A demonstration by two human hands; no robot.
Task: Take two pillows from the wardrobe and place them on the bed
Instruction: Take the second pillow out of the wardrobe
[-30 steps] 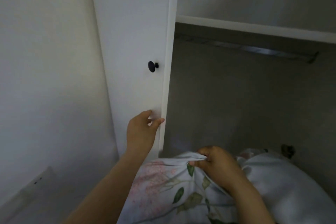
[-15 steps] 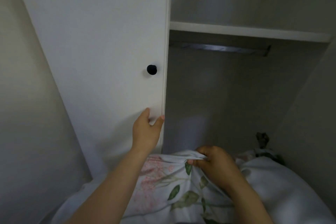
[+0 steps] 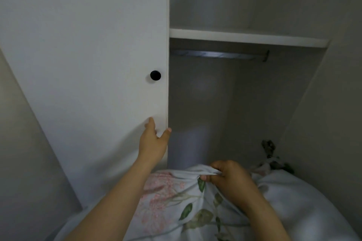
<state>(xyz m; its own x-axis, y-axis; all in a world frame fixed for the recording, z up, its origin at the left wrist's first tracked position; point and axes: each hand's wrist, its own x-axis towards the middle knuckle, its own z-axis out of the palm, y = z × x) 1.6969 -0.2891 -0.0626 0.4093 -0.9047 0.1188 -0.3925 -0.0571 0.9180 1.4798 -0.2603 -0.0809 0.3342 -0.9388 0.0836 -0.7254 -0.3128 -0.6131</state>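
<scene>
A white pillow (image 3: 172, 201) with pink flowers and green leaves fills the bottom of the view, held against me in front of the open wardrobe (image 3: 244, 37). My right hand (image 3: 231, 178) pinches a fold at its top edge. A second, plain white pillow (image 3: 305, 201) bulges just to the right of it. My left hand (image 3: 154, 143) rests on the white wardrobe door (image 3: 88, 55), fingers wrapped around its right edge, below the black knob (image 3: 155, 75).
Inside the wardrobe a white shelf (image 3: 274, 40) runs across the top with a metal hanging rail (image 3: 215, 55) under it. A dark patterned item (image 3: 271, 152) lies at the back right. Plain walls stand on the left (image 3: 19, 143) and right (image 3: 337, 123).
The door has swung from edge-on to facing me, my left hand moving with its edge. My right hand keeps its hold on the pillow.
</scene>
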